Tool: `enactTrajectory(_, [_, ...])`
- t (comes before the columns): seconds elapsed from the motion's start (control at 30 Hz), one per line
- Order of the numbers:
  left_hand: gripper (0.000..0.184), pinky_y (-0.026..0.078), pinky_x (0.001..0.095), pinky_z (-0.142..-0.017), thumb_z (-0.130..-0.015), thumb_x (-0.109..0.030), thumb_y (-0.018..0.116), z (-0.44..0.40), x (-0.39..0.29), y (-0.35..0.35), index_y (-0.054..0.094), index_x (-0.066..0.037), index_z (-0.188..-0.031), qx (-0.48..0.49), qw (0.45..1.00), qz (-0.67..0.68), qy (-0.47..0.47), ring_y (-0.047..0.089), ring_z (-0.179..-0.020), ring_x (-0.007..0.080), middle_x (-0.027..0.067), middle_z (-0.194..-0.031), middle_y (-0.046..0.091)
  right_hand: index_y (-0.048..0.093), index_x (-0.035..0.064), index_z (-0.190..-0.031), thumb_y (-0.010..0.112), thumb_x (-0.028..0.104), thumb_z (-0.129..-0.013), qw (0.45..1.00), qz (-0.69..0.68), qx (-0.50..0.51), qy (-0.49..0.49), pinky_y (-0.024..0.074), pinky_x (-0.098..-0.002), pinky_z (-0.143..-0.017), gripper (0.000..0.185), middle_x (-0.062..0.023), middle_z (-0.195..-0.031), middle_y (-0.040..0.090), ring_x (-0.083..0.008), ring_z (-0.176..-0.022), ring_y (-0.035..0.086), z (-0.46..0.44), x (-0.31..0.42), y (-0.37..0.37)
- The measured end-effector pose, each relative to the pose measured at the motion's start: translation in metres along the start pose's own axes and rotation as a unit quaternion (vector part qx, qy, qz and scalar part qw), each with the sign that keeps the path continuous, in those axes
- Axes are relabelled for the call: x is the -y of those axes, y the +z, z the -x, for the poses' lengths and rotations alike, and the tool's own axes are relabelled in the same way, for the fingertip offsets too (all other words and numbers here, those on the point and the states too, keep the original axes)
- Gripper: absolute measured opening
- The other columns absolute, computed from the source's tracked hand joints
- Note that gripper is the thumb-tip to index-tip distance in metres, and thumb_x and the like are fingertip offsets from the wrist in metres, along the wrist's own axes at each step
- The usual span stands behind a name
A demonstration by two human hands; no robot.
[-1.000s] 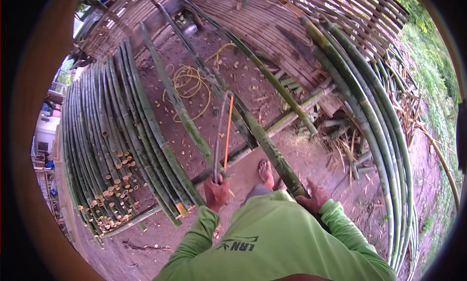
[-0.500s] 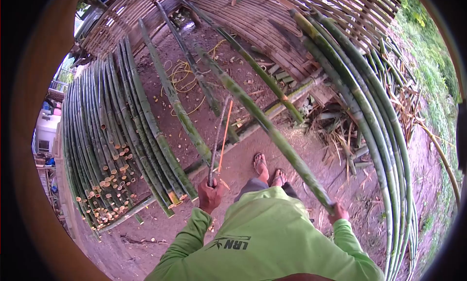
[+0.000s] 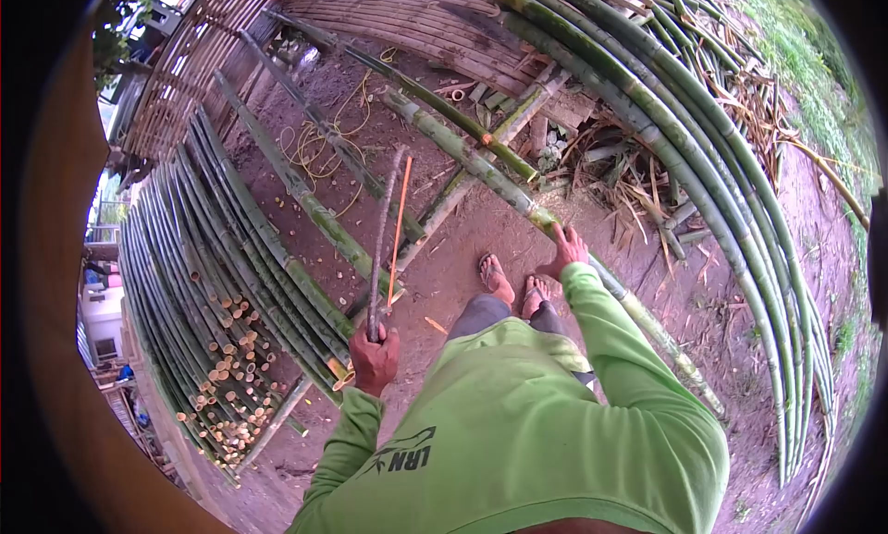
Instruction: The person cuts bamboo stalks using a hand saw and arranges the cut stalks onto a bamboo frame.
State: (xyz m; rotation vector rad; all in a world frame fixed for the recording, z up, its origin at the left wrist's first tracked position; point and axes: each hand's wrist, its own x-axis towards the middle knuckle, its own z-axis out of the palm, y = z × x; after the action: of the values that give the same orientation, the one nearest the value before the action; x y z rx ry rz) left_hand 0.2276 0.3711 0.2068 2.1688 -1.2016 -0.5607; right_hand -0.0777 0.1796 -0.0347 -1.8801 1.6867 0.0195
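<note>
My left hand is closed around the lower end of a bow saw, which has a dark rod-like frame and a thin orange strip. The saw stands upright off to my left. In front of me, a long green bamboo pole runs diagonally across a lower support pole. My right hand lies on this bamboo with fingers stretched forward and thumb apart. The near end of the pole reaches past my right side toward the ground.
Many cut bamboo poles lie side by side at left. Long poles curve along the right. Yellow rope lies on the soil. A slatted bamboo platform stands ahead, with dry scraps near it.
The bamboo pole has slid back toward my right side. My right hand has gone from gripping its near end to a spot farther forward. The saw remains in my left hand.
</note>
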Motion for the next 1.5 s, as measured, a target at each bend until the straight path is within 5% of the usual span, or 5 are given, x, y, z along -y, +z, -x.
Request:
enactTrajectory(0.33, [0.025,0.04,0.0367,-0.047,-0.077,-0.013,0.068,-0.072,0.011,-0.014,0.046,-0.005,-0.067,0.009,0.989,-0.09,0.116,0.046,-0.047,0.0218,0.0072,-0.055,0.046,0.048,0.0058,-0.108,0.074,0.018,-0.066,0.996,-0.009,0.08,0.033,0.0514,-0.0457,-0.084,0.051,-0.0238,-0.099,0.064,-0.0405,-0.096,0.062,-0.075,-0.046,0.048])
enactTrajectory(0.57, [0.021,0.037,0.0406,-0.049,-0.08,-0.012,0.062,-0.202,0.054,0.0,0.05,-0.001,-0.067,0.041,0.984,-0.13,0.117,0.046,-0.048,0.0243,0.0094,-0.055,0.047,0.045,0.005,-0.106,0.069,0.022,-0.069,0.996,-0.001,0.093,-0.007,0.0497,-0.0495,-0.078,0.048,-0.0231,-0.093,0.065,-0.0421,-0.091,0.062,-0.019,-0.014,0.035])
enactTrajectory(1.1, [0.021,0.039,0.0376,-0.047,-0.079,-0.01,0.063,-0.101,0.068,0.016,0.047,-0.006,-0.066,0.162,0.978,-0.097,0.091,0.046,-0.044,0.0253,0.0089,-0.054,0.049,0.05,0.0147,-0.112,0.07,0.012,-0.067,0.976,0.011,0.16,0.149,0.0511,-0.0487,-0.08,0.049,-0.0191,-0.096,0.066,-0.0401,-0.093,0.063,0.057,-0.105,0.07])
enactTrajectory(1.3, [0.02,0.041,0.0433,-0.049,-0.079,-0.011,0.063,-0.118,0.068,-0.003,0.048,-0.005,-0.067,0.163,0.973,-0.14,0.079,0.053,-0.049,0.0348,0.0131,-0.056,0.051,0.038,0.013,-0.136,0.079,0.024,-0.059,0.994,0.007,0.109,0.017,0.0388,-0.0416,-0.102,0.089,-0.0166,-0.125,0.051,-0.0348,-0.119,0.048,-0.006,-0.006,0.073])
enactTrajectory(1.5, [0.015,0.042,0.045,-0.051,-0.078,-0.013,0.061,-0.14,0.062,0.002,0.052,-0.004,-0.07,0.159,0.975,-0.144,0.066,0.055,-0.052,0.038,0.0149,-0.057,0.053,0.045,0.0118,-0.127,0.081,0.026,-0.057,0.977,-0.066,0.177,-0.096,0.052,-0.0444,-0.081,0.08,-0.0175,-0.097,0.066,-0.0376,-0.094,0.064,-0.098,0.171,0.057])
